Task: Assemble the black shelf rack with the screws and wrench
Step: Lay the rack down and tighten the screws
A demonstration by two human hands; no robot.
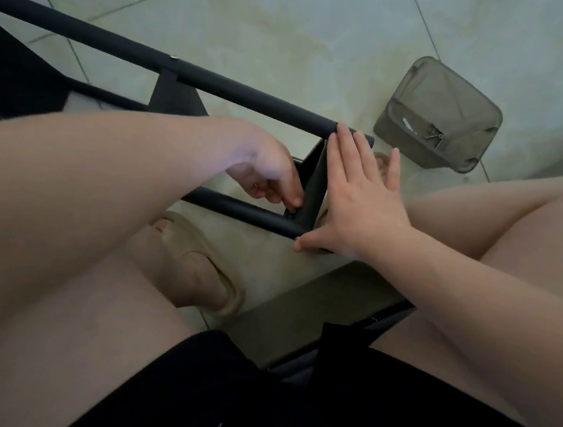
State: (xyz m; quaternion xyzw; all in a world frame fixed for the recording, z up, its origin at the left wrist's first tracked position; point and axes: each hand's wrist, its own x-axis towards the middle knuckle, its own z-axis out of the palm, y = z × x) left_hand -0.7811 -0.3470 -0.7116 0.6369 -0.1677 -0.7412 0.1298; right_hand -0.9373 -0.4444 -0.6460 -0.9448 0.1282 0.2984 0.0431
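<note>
Down on the tiled floor [291, 25] lies the black shelf rack [243, 91], between the seated person's knees. Its upper tube [118, 39] slants across from the far left, its lower tube [239, 211] runs nearer, and a flat cross plate [313, 185] joins their ends. The right hand [360, 203] is spread flat against that plate: fingers [343, 143] straight and released, tips up on the end of the upper tube, thumb [304, 243] touching the end of the lower one. The left hand [266, 174] reaches in from the other side, its fingers [292, 199] curled down into the corner where plate meets lower tube. Whatever they may be pinching is hidden under the fingertips, so I cannot tell whether they grasp anything. The left forearm cuts off the lower tube's far stretch. A second bracket [173, 94] hangs from the upper tube further left. Beyond the rack's end, well apart from both hands, sits a grey-green container [456, 92] with a few screws [433, 136] and a pale sliver [407, 123] in it, too small to name. A beige sandal [199, 267] shows under the left arm, and another [381, 161] peeks out behind the right fingers. A dark panel [298, 311] lies under the right forearm, just above black shorts [323, 406].
</note>
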